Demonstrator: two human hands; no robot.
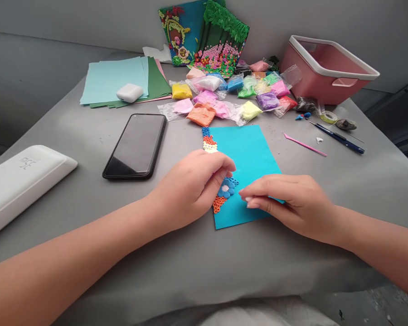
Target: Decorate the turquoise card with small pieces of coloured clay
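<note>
A turquoise card lies on the grey table in front of me. Tiny rings in blue, orange and pale yellow run down its left edge, partly hidden by my left hand. That hand is over the edge with thumb and forefinger pinched; what they hold, if anything, is hidden. Just below its fingertips sits a blue clay flower with a pale centre, beside orange rings. Over the card's lower right, my right hand pinches a small white piece of clay.
Several bagged coloured clays lie behind the card, with two decorated panels and a pink basket farther back. A phone and white power bank are left. A pink tool and dark blue pen-like tool lie right.
</note>
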